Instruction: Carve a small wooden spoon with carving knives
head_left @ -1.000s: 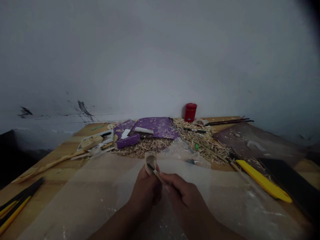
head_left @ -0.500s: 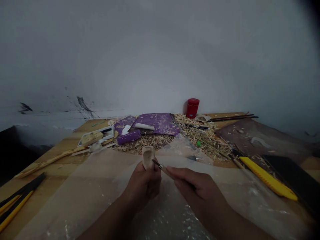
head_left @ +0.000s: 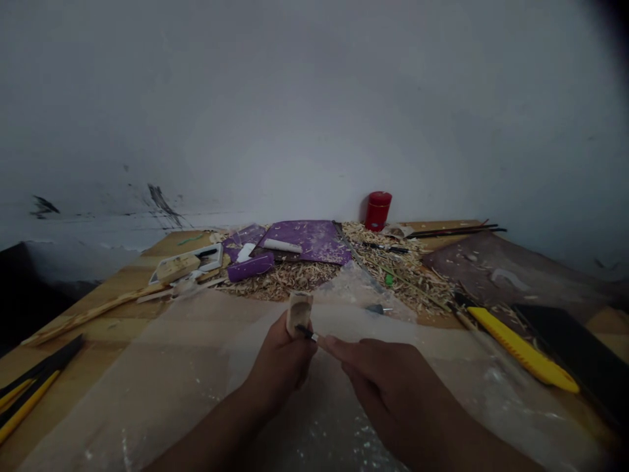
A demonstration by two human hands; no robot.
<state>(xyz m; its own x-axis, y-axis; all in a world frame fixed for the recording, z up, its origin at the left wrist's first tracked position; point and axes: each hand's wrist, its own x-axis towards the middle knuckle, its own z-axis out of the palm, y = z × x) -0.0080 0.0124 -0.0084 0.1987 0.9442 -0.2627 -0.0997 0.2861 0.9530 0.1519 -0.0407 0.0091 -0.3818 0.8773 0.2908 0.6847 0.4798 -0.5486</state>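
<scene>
**Head view: I'm watching two hands working a piece of wood [head_left: 299, 313] over a plastic sheet [head_left: 147, 387].**
The left hand [head_left: 280, 364] is curling around the wood, which is standing upright above it at twelve o'clock. The right hand [head_left: 388, 380] is pinching a small knife [head_left: 308, 335] between pressed-together fingers, its tip just beside the wood. Wood shavings [head_left: 282, 282] are lying at twelve o'clock, a red tin [head_left: 378, 211] is standing beyond them, and a yellow box cutter [head_left: 521, 349] is resting at two o'clock.

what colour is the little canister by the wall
Red all over, lid included; the canister shows best in the head view.
</scene>
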